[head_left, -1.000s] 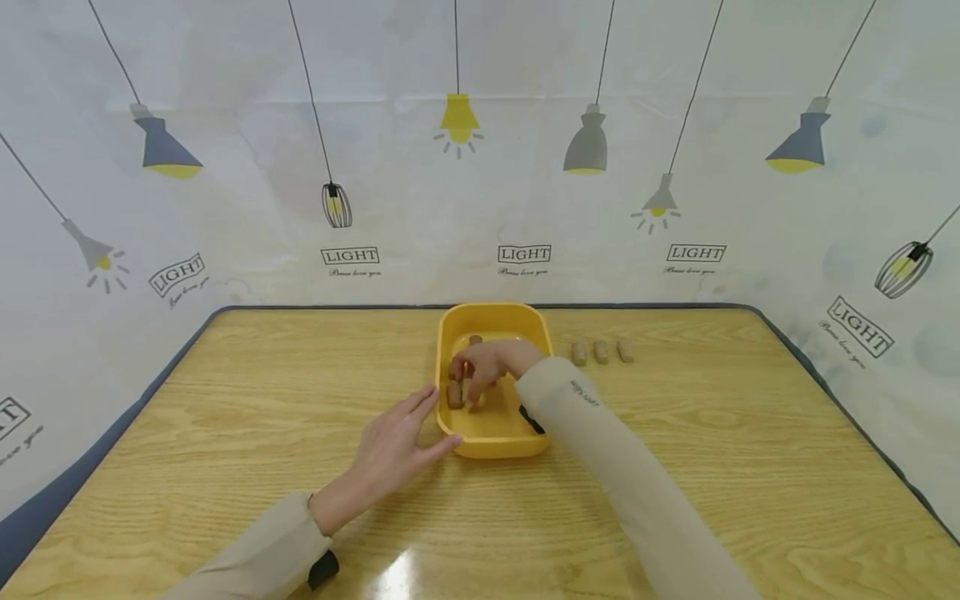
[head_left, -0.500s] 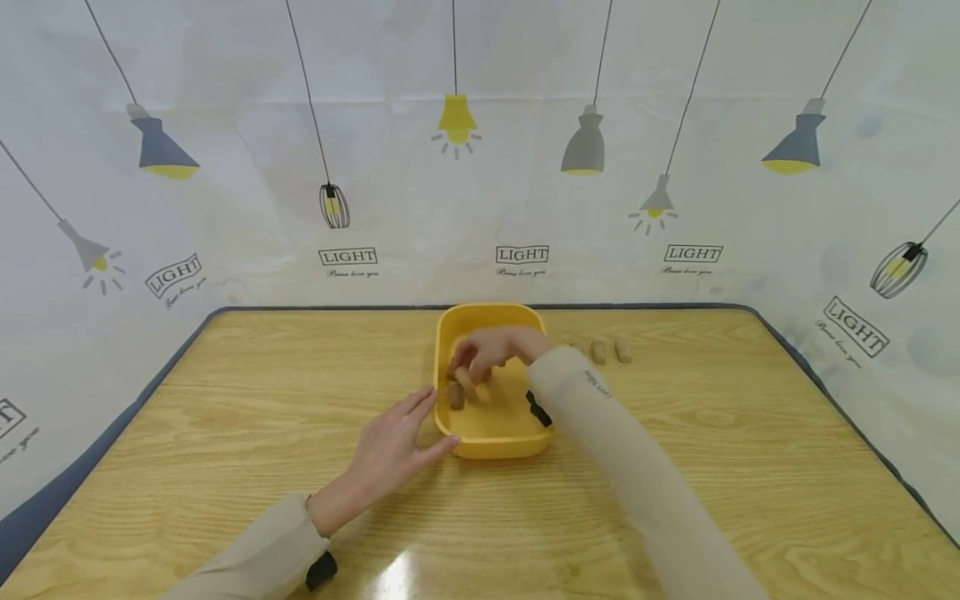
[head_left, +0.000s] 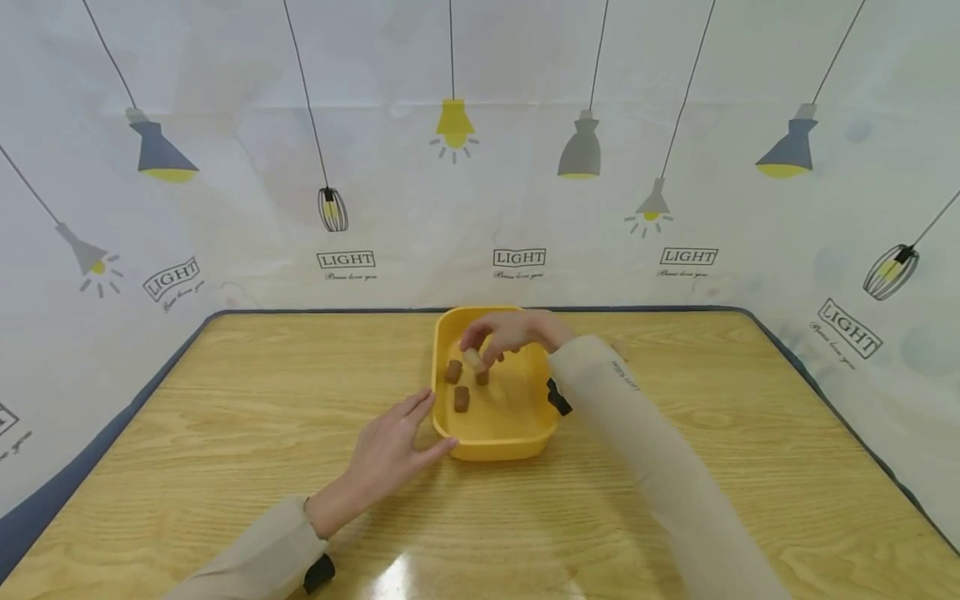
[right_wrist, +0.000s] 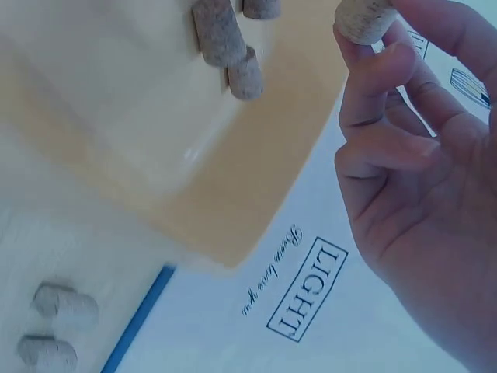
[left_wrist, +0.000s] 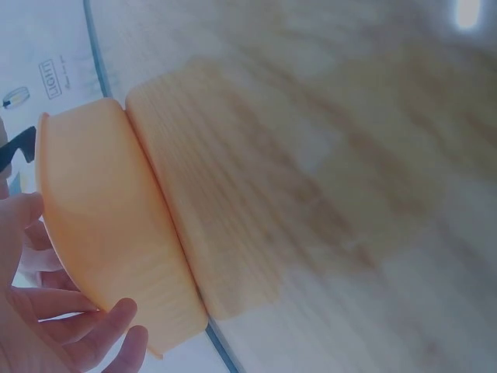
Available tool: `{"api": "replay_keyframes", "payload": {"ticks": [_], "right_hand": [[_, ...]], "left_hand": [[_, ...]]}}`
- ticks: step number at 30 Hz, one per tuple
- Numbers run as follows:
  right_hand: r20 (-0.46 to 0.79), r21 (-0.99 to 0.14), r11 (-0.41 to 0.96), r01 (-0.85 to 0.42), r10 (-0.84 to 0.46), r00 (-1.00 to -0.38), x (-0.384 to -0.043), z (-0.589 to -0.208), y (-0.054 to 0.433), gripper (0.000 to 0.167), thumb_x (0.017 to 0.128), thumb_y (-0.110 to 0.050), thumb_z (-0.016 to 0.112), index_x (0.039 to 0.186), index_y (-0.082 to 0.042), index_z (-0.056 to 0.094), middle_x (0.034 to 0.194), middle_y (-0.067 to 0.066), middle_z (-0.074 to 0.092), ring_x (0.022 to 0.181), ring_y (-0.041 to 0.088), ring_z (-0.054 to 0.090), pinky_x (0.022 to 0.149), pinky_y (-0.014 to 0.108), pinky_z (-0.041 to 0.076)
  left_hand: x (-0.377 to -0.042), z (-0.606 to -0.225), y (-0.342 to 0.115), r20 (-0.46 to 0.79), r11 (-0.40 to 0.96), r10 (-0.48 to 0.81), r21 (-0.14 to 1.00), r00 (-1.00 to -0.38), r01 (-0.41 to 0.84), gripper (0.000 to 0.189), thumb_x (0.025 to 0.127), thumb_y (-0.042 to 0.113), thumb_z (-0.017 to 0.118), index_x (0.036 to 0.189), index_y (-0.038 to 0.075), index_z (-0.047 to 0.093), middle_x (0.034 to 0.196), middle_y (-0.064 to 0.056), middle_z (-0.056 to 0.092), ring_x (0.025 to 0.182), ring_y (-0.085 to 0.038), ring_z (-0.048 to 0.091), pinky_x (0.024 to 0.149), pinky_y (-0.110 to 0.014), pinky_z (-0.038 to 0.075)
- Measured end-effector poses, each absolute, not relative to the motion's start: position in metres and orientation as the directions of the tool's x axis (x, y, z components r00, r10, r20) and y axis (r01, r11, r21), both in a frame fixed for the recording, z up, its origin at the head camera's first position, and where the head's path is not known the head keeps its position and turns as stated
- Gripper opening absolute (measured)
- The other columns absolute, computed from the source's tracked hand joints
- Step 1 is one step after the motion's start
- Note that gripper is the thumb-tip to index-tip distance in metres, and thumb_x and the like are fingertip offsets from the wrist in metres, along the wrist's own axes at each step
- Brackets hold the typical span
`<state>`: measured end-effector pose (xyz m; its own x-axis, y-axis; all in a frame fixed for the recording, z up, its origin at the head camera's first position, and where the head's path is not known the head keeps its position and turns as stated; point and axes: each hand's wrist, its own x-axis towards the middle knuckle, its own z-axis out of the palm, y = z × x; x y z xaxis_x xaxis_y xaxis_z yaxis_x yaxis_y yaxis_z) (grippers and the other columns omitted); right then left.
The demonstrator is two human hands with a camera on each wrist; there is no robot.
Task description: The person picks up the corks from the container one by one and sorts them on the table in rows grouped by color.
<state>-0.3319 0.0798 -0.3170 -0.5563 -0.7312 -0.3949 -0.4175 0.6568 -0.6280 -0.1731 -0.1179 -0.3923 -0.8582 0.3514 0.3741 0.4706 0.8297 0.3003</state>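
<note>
My right hand (head_left: 508, 332) pinches a pale cork (head_left: 473, 360) between thumb and fingertips, over the yellow bin (head_left: 497, 451). Up close in the right wrist view, the held cork (right_wrist: 363, 21) looks speckled. Browner corks lie in the bin under that hand: one cork (head_left: 453, 372) by the left wall, another cork (head_left: 461, 399) nearer the front, and a third cork (head_left: 482, 377) partly behind the fingers. At the bin's front left corner, my left hand (head_left: 390, 442) touches the rim with extended fingers; the left wrist view shows its fingers (left_wrist: 109, 330) against the outer wall.
Two pale corks (right_wrist: 65, 305) stand side by side outside the bin in the right wrist view; my right sleeve (head_left: 637, 425) mostly hides that spot from the head view. A printed sheet (head_left: 420, 208) rises behind the wooden table (head_left: 225, 392).
My right hand has lifted the pale cork off the bin floor and moved back and slightly right with it. The left hand keeps its place at the rim.
</note>
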Motion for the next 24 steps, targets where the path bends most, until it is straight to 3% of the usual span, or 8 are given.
{"api": "replay_keyframes", "payload": {"ticks": [6,13,21,24], "right_hand": [[-0.386,-0.629,0.661,-0.410,-0.722,-0.574,-0.329,-0.311,0.097,0.042,0.078,-0.010,0.062,0.119,-0.007,0.050,0.108,0.005,0.051,0.073,0.016,0.049,0.060,0.026,0.041],[-0.347,-0.662,0.636,-0.397,-0.729,-0.589,-0.327,-0.312,0.120,0.039,0.079,-0.009,0.063,0.116,-0.004,0.050,0.108,0.009,0.051,0.079,0.018,0.049,0.073,0.042,0.044],[-0.284,-0.678,0.598,-0.427,-0.749,-0.599,-0.326,-0.309,0.150,0.041,0.080,-0.010,0.063,0.118,0.000,0.049,0.109,0.009,0.050,0.096,0.028,0.047,0.070,0.038,0.045],[-0.252,-0.674,0.590,-0.446,-0.750,-0.611,-0.325,-0.308,0.162,0.041,0.080,-0.011,0.063,0.117,0.000,0.050,0.110,0.009,0.051,0.099,0.028,0.046,0.074,0.035,0.044]], "left_hand": [[-0.173,-0.393,-0.118,0.362,0.831,0.348,0.308,-0.865,0.464,0.070,0.078,0.051,0.058,0.124,-0.001,0.049,0.128,-0.012,0.045,0.107,-0.028,0.049,0.079,-0.042,0.044],[-0.172,-0.394,-0.118,0.379,0.829,0.341,0.310,-0.860,0.465,0.070,0.078,0.052,0.058,0.125,0.000,0.049,0.128,-0.011,0.045,0.105,-0.029,0.050,0.076,-0.042,0.045],[-0.172,-0.394,-0.118,0.379,0.823,0.344,0.320,-0.859,0.470,0.070,0.078,0.051,0.059,0.124,-0.001,0.049,0.128,-0.012,0.045,0.107,-0.029,0.049,0.077,-0.043,0.044],[-0.173,-0.394,-0.118,0.385,0.822,0.345,0.316,-0.856,0.474,0.070,0.078,0.050,0.059,0.124,-0.001,0.049,0.128,-0.012,0.046,0.106,-0.029,0.050,0.077,-0.042,0.045]]}}
